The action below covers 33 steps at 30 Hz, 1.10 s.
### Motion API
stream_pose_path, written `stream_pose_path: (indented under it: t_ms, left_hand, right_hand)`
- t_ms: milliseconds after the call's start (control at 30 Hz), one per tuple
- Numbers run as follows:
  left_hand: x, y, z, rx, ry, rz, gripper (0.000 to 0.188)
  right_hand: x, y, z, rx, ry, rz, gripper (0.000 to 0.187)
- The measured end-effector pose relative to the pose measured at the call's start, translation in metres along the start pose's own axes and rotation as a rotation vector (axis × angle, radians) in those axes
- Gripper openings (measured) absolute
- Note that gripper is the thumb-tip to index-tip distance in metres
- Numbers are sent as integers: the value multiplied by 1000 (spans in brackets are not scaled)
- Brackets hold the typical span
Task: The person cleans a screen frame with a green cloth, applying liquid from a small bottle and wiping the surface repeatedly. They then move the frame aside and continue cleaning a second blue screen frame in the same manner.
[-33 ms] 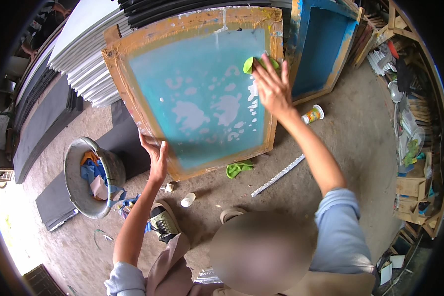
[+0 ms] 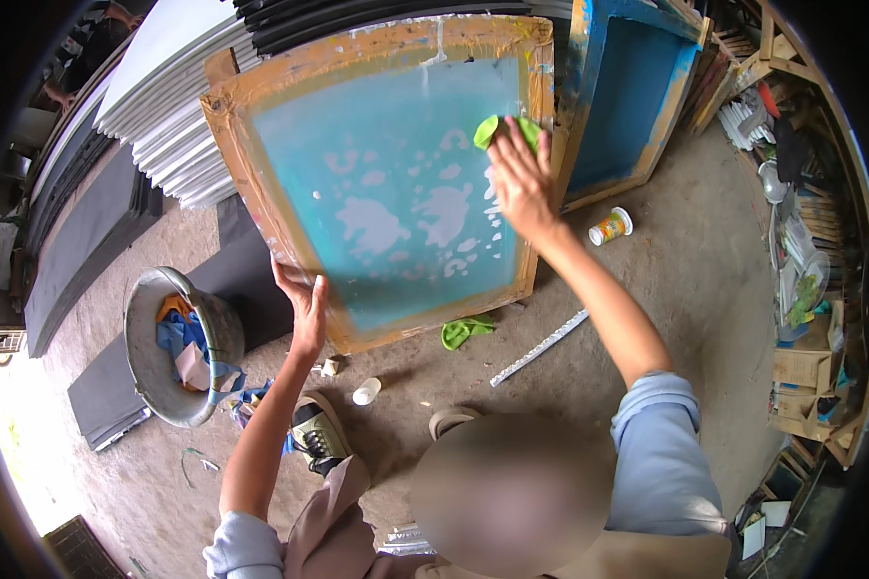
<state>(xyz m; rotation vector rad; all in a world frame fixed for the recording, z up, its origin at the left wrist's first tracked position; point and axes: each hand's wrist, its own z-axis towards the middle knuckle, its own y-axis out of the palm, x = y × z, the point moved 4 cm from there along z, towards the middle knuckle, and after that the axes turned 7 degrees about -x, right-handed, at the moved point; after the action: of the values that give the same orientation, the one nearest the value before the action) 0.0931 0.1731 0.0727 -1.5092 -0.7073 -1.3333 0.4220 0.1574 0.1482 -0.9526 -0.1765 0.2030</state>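
Right hand (image 2: 525, 188): slid slightly nearer, over green cloth (image 2: 487, 131); I cannot tell whether its grip pinches.
Left hand (image 2: 305, 307): grip pinching framed screen (image 2: 386, 154), near left edge.

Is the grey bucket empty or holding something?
The grey bucket isn't empty: crumpled blue, orange and pale pieces show inside; how deep they go, I cannot tell.

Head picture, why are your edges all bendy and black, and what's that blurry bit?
In the head view, the fisheye lens bends straight edges near the rim, and the corners go black; low in the head view, a big oval patch is too blurred to make out; at the head view's lower left, white glare hides detail.
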Motion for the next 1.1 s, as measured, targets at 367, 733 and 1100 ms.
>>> stream_pose_path:
  t_ms: [367,733,1100]
  left_hand:
    - [1,-5,-5,-44,-29,-88,83]
    - [6,-7,-9,-72,-54,-137,82]
    - [8,3,-17,-25,12,189,99]
  right_hand:
    - [-51,22,14,97,1,133,25]
    - [-56,18,7,-98,-77,143,28]
    - [-63,41,-66,-294,-290,183,41]
